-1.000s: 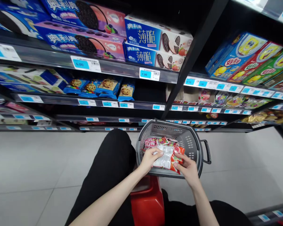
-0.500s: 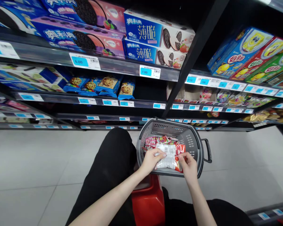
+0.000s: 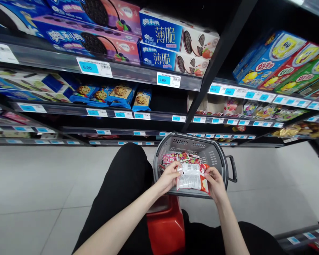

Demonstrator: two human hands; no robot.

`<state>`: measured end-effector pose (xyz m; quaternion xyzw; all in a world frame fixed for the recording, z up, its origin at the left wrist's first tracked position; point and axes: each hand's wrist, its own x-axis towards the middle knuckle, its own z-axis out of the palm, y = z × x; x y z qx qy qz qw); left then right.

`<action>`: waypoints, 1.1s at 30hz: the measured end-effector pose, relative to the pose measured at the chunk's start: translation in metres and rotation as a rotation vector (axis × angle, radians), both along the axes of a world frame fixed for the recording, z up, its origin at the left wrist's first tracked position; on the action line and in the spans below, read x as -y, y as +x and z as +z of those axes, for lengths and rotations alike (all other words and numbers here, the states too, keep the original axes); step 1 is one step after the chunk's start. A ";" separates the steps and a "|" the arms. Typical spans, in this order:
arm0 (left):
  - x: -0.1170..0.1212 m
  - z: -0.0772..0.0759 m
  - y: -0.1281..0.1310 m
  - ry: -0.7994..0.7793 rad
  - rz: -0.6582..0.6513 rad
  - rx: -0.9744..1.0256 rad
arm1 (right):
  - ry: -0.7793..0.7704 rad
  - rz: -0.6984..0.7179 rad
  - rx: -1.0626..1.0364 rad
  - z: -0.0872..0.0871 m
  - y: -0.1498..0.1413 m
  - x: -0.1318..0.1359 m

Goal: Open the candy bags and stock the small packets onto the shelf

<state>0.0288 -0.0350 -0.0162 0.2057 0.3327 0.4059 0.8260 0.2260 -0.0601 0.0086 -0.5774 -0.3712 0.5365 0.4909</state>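
Observation:
A red and white snack packet [image 3: 191, 179] is held upright over the near rim of a grey shopping basket [image 3: 215, 156]. My left hand [image 3: 170, 176] pinches its left edge and my right hand [image 3: 215, 182] grips its right edge, both closed on it. Its white back with printed text faces me. Several more red and pink snack packets [image 3: 178, 157] lie inside the basket behind it.
The basket rests on a red stool or stand [image 3: 166, 223] between my black-trousered legs. Black store shelves ahead carry cookie boxes [image 3: 164, 46], small blue cookie packs [image 3: 114, 95] and colourful boxes [image 3: 281, 65] at right, with blue price tags. Grey tiled floor [image 3: 42, 180] spreads to the left.
Both hands have turned the packet from lying tilted to nearly upright and lifted it slightly toward me. The basket has stayed in place.

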 end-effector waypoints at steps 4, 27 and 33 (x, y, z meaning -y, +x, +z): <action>-0.001 0.002 -0.003 -0.138 -0.078 0.128 | -0.059 0.077 -0.123 0.006 0.008 0.004; 0.026 0.006 0.001 0.614 -0.938 -1.470 | -0.006 0.436 0.898 -0.045 -0.009 -0.037; 0.044 0.002 0.002 0.829 -1.117 -1.260 | -0.012 0.865 1.075 -0.125 -0.078 -0.060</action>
